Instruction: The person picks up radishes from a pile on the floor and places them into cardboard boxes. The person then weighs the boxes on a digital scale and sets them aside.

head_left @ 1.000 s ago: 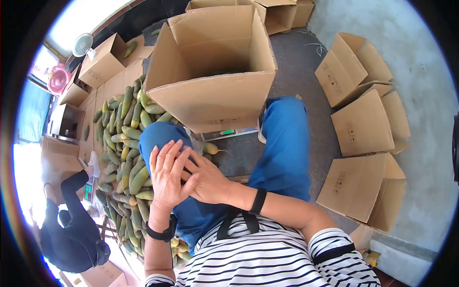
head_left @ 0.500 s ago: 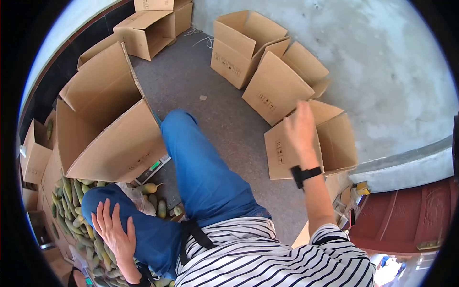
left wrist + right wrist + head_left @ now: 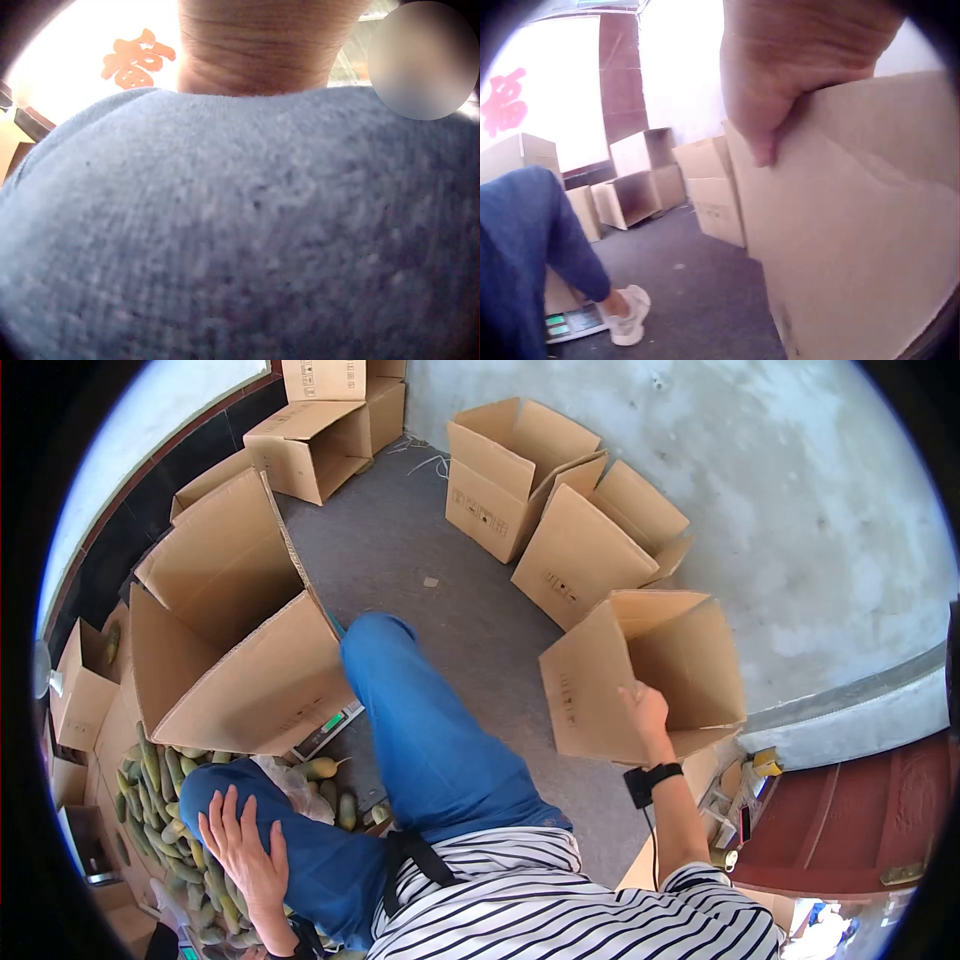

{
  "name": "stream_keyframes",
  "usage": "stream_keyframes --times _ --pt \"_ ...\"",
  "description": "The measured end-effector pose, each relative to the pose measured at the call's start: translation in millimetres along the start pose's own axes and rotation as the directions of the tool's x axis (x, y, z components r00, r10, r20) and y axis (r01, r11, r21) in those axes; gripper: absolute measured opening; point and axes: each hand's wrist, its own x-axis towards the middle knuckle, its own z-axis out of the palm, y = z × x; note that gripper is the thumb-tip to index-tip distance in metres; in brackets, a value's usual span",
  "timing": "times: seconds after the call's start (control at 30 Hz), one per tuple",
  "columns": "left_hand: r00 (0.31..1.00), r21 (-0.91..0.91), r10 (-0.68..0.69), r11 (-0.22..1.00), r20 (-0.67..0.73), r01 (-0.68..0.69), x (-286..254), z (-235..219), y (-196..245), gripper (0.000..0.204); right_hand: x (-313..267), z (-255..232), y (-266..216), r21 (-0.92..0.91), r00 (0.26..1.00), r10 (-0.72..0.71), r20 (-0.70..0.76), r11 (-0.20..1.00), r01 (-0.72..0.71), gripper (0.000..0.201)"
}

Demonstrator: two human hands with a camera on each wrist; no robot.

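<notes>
In the head view my right hand [image 3: 648, 712] grips the upper edge of an open cardboard box [image 3: 585, 680] at the right. The right wrist view has the thumb of that hand [image 3: 780, 75] against the outer face of the box wall [image 3: 862, 217], with the other fingers hidden behind the rim. My left hand [image 3: 245, 860] rests on the left knee with its fingers spread over the blue trousers [image 3: 330, 880]. Trouser cloth [image 3: 240, 225] fills most of the left wrist view.
Another large open box [image 3: 265, 685] stands on a scale [image 3: 330, 732] left of my right leg. Elongated green vegetables [image 3: 165, 820] lie heaped beside the left knee. Two open boxes [image 3: 590, 550] line the grey wall [image 3: 800, 540]. More boxes [image 3: 310, 450] stand at the back.
The view has turned right. My right hand has left the left hand on the knee, reached right and taken hold of the nearest box, which now stands apart from its neighbour.
</notes>
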Motion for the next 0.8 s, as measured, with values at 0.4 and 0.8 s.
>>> stream_keyframes --times 0.4,0.8 --pt "0.997 -0.042 -0.062 0.997 -0.035 0.061 0.9 1.0 -3.1 0.036 0.0 12.7 -182.1 0.055 0.836 -0.541 -0.094 0.835 0.547 0.018" --pt "0.993 0.016 -0.107 0.994 0.039 0.107 -3.8 -1.2 -9.8 0.036 219.8 -7.1 -271.9 -0.064 0.671 -0.697 -0.254 0.704 0.707 0.006"
